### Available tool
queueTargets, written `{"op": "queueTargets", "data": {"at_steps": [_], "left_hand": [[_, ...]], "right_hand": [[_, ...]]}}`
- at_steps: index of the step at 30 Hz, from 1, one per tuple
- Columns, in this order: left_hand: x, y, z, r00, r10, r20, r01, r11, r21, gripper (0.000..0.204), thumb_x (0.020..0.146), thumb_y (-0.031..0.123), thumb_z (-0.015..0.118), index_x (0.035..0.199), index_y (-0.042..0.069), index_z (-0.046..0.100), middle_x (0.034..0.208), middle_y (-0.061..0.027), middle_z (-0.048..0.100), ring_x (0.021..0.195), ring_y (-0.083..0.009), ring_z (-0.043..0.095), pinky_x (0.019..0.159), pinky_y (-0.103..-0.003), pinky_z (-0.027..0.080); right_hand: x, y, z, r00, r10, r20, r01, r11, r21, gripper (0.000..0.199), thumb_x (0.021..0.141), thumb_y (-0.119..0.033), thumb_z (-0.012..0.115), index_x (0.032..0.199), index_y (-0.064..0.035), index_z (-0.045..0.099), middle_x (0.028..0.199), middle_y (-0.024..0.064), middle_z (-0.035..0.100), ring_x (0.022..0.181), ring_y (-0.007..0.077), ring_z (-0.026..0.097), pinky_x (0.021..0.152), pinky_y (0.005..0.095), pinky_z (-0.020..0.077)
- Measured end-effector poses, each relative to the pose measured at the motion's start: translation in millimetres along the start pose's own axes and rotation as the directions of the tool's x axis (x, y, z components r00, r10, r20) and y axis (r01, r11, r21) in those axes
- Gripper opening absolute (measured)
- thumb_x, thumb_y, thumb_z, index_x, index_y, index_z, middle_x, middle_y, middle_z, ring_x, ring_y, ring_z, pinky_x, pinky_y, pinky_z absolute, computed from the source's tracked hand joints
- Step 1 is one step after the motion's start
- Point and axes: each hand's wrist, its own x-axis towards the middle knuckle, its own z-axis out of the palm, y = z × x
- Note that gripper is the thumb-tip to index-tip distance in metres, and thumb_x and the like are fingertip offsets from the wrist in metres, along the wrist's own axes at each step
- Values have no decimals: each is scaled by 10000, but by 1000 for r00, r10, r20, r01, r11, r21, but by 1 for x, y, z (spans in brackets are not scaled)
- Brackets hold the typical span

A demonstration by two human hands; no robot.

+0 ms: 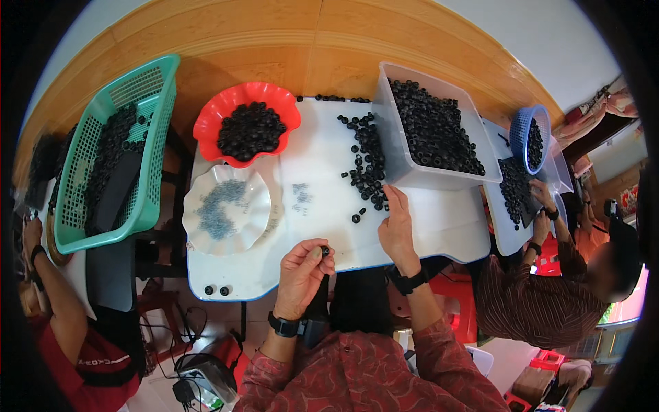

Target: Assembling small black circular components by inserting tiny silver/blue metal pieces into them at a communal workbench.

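Between the fingertips of my left hand [301, 278] is a small black round cap-like part [325, 251], held above the front of the white table [329, 213]. My right hand [396, 230] reaches forward with fingers stretched out, beside a loose pile of black parts [368, 161]. Its fingertips are at the pile's near right side; no held part shows there, though the palm side is partly hidden. Two black parts [216, 290] lie at the table's front left corner, and a few thin metal pins [301, 197] rest mid-table.
A clear bin [439, 177] full of black parts stands at back right. At left are a red scalloped bowl [206, 127] of black parts, a white scalloped dish [195, 230] of pins, and a green basket [147, 206]. Co-workers sit on both sides, one near a blue basket [520, 130].
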Motion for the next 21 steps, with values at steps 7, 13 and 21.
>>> {"op": "queueTargets", "data": {"at_steps": [7, 13, 21], "left_hand": [[0, 0, 0, 1000, 3, -1, -3, 1000, -9, 213, 971, 73, 573, 1153, -31, 615, 1006, -136, 672, 800, -157, 658, 716, -280, 569], [-1, 0, -2, 1000, 1, 12, -1, 1000, -22, 218, 973, 79, 574, 1156, -32, 613, 1012, -136, 674, 810, -151, 663, 729, -282, 573], [-1, 1, -4, 1000, -7, 7, 7, 1000, -24, 219, 972, 80, 576, 1157, -30, 614, 1012, -134, 676, 803, -155, 664, 728, -282, 573]], "right_hand": [[-3, -20, 14, 997, -80, 19, 78, 993, 86, 758, 609, 235, 402, 1324, -1, 491, 1334, 205, 468, 1218, 394, 491, 1031, 367, 427], [-6, -37, 22, 995, -100, 7, 99, 990, 104, 730, 627, 233, 400, 1322, 23, 481, 1335, 219, 462, 1223, 400, 488, 1030, 375, 426], [-19, -46, 21, 988, -66, -142, 70, 997, 22, 572, 715, 189, 460, 1267, 50, 514, 1296, 223, 480, 1199, 380, 499, 993, 379, 437]]}}
